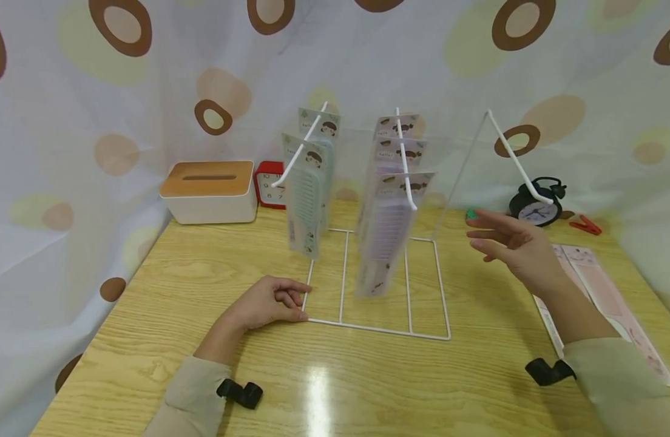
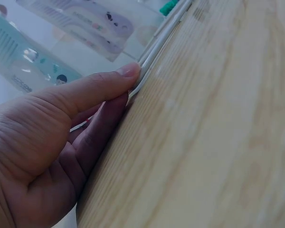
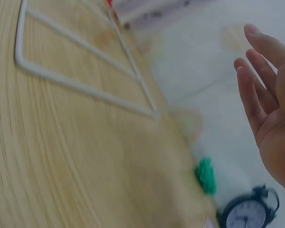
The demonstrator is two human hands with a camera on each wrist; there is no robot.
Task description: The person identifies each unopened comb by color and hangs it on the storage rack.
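Note:
A white wire display rack (image 1: pixel 375 329) stands on the wooden table. My left hand (image 1: pixel 269 302) grips its front left corner, thumb at the front and fingers along the side; the left wrist view shows the thumb (image 2: pixel 97 88) on the wire. Packaged mint-green combs (image 1: pixel 304 200) hang from the left hook, and several packaged purple combs (image 1: pixel 389 230) from the middle one. The right hook (image 1: pixel 517 155) is bare. To the right of the rack, my right hand (image 1: pixel 523 249) is raised above the table, fingers loosely bent, holding nothing.
Behind the rack stand a tissue box (image 1: pixel 209 194) and a red clock (image 1: pixel 269 185). At the right are a black alarm clock (image 1: pixel 539 209), a red clip (image 1: pixel 585 225), a small green thing (image 1: pixel 471 214) and flat pink packages (image 1: pixel 608 285) partly under the right arm. A patterned curtain (image 1: pixel 335 67) hangs behind.

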